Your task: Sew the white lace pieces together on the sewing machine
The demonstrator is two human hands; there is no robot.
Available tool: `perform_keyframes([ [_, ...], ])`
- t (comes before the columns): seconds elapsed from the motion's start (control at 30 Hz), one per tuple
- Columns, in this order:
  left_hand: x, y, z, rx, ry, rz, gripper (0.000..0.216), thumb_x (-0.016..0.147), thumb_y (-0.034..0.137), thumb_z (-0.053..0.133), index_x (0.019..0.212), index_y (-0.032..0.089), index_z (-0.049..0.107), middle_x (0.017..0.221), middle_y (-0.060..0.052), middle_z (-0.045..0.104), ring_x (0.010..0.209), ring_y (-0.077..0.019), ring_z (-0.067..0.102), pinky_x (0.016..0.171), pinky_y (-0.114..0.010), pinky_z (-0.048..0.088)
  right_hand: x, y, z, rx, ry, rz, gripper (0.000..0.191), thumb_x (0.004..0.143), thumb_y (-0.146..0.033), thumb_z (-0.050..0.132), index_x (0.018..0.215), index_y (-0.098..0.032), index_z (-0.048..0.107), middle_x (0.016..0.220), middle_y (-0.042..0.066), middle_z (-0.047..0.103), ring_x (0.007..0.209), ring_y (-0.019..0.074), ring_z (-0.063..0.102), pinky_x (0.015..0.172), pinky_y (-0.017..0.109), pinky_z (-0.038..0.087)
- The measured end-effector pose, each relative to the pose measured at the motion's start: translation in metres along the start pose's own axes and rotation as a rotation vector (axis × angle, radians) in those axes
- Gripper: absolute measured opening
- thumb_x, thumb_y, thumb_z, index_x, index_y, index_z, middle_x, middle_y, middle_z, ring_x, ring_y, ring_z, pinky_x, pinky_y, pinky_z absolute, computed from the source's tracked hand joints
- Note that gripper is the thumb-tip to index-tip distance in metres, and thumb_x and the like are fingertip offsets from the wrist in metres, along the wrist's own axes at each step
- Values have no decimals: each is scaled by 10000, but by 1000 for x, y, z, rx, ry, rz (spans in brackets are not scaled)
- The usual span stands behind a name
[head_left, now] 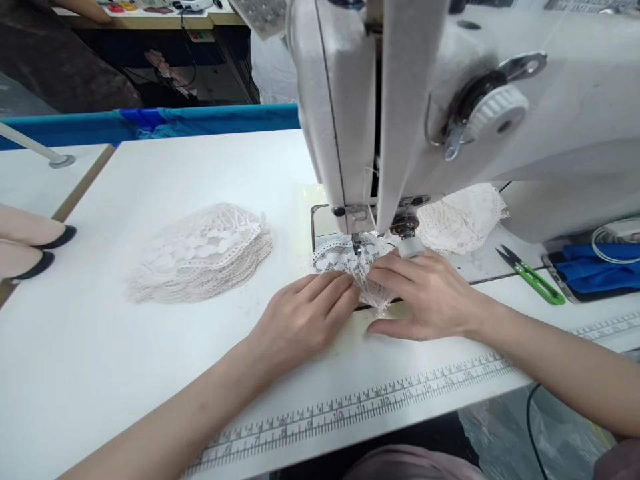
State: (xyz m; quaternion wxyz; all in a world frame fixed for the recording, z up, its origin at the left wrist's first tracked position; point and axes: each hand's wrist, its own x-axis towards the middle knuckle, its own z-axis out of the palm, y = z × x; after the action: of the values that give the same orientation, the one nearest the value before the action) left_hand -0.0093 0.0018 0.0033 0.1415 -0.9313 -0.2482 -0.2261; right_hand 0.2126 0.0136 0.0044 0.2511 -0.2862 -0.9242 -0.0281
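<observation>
A white lace piece lies under the presser foot of a sewing machine, its near part bunched between my hands. My left hand is closed on the lace's near left edge, fingers together and their tips curled out of sight. From the right, my right hand grips the gathered lace with bent fingers, while its thumb sticks out toward the left above the tabletop. Left of the machine sits a stack of lace pieces. More lace lies behind my right hand, beyond the needle area.
Green thread snips lie right of my right wrist, beside a dark tray with blue cloth. A printed ruler runs along the table's front edge. Two skin-toned forms with black ends stand at the left. Another person's arm shows at upper left.
</observation>
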Motion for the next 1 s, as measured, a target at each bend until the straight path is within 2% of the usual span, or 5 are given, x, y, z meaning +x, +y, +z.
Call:
perform_keyframes([
  [0.13,0,4,2,-32,-10,-101,174,916,176,543,1029,70,622,1076,-129,711,916,-218,671,730,-325,576,0,1,3,-111,17,-20,218,919,-200,501,984,-97,682,1016,74,722,770,168,627,693,313,453],
  [0.23,0,7,2,60,-40,-67,293,898,216,581,1129,39,617,1153,-160,687,932,-256,670,733,-369,581,0,1,4,-180,74,-95,267,880,-24,468,904,-150,702,959,-5,749,848,146,658,762,294,465],
  [0.4,0,10,1,130,-65,-13,252,880,95,552,1102,25,649,1107,-165,704,1032,-274,661,760,-359,576,-1,-1,4,-199,87,-121,274,878,-32,486,847,-181,714,889,-17,760,852,139,677,788,296,487],
  [0.53,-1,11,2,134,-67,-9,259,894,107,534,1110,28,652,1134,-160,692,1076,-267,656,854,-365,569,-2,-1,5,-193,101,-122,273,872,-30,492,835,-173,721,895,-15,762,860,140,684,806,290,498],
  [1.0,-1,1,8,116,-40,-45,280,901,127,535,1146,60,651,1164,-135,680,1078,-257,659,898,-391,569,1,3,11,-210,102,-97,250,913,-50,487,918,-156,713,977,4,756,906,139,688,903,318,508],
])
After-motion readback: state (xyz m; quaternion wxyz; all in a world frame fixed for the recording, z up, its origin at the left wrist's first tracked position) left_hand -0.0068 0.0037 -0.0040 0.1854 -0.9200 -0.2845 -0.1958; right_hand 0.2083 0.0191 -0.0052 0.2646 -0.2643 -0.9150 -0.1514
